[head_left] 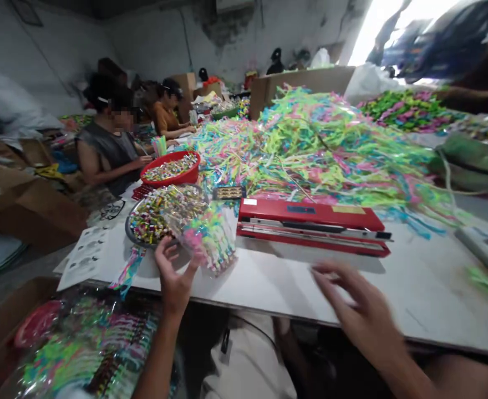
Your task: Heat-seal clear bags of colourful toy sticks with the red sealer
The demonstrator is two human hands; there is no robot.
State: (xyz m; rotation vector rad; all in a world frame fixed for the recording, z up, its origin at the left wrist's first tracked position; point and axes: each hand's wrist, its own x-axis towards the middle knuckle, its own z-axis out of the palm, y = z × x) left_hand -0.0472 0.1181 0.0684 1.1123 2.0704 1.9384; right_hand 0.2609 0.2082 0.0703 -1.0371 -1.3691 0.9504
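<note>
We take the red heat sealer as our landmark: it lies shut on the white tabletop, its long side facing us. Just to its left, our left hand has its grip clamped on the lower edge of a clear plastic bag filled with neon pink, green and yellow strips; the thumb and fingers pinch the bag's near corner, and the bag rests on the tabletop, leaning toward the sealer's left end. In front of the sealer and slightly right, our right hand hovers over the tabletop's near edge with fingers spread apart, holding nothing; it is blurred, so whether the fingertips touch the surface we cannot tell.

Left of the sealer, past the bag, a round metal tray carries small multicoloured pieces, and farther left and back a red bowl holds more of them. Behind the sealer rises a big heap of neon strips, spilling down almost to its back edge. A printed sheet lies at the tabletop's left end. Far left of the sealer, a seated person in a grey sleeveless top works beside the red bowl, with another person in an orange top behind. Below the tabletop, left of our left arm, a cardboard box holds packed bags of strips.
</note>
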